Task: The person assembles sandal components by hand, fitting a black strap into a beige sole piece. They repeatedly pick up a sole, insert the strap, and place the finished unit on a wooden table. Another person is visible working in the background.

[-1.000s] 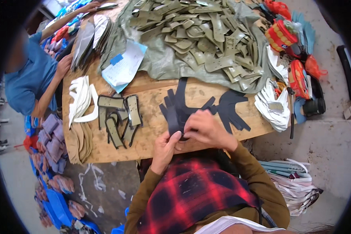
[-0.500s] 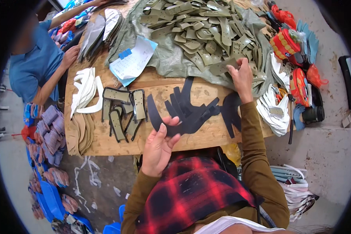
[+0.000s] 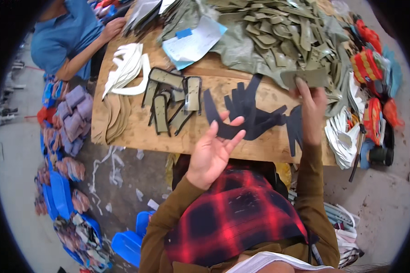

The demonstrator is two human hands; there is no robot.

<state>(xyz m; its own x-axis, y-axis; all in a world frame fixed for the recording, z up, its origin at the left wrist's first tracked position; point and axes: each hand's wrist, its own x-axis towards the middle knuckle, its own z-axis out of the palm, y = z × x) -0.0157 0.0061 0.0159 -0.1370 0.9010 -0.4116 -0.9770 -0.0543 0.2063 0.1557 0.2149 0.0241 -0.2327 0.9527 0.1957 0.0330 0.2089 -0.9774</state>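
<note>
My right hand (image 3: 310,105) pinches an olive-green cut piece (image 3: 307,78) and lifts it off the big heap of olive cut pieces (image 3: 278,32) on a grey-green cloth. Over the table's near edge hovers my left hand (image 3: 212,151), fingers spread, palm up, nothing in it. Just beyond its fingertips lie several dark navy cut shapes (image 3: 248,113) fanned out on the wooden table (image 3: 132,132). To their left sit assembled olive pieces with dark borders (image 3: 171,100).
White curved pieces (image 3: 127,70) and tan pieces (image 3: 111,120) lie at the table's left end. A person in a blue shirt (image 3: 66,38) works at the far left. Red-orange parts (image 3: 373,68) and white strips (image 3: 346,132) crowd the right end. Blue bins (image 3: 127,245) stand on the floor.
My right hand left the dark shapes, reached up to the olive heap and now draws back holding one olive piece. My left hand lifted off the dark shapes and opened.
</note>
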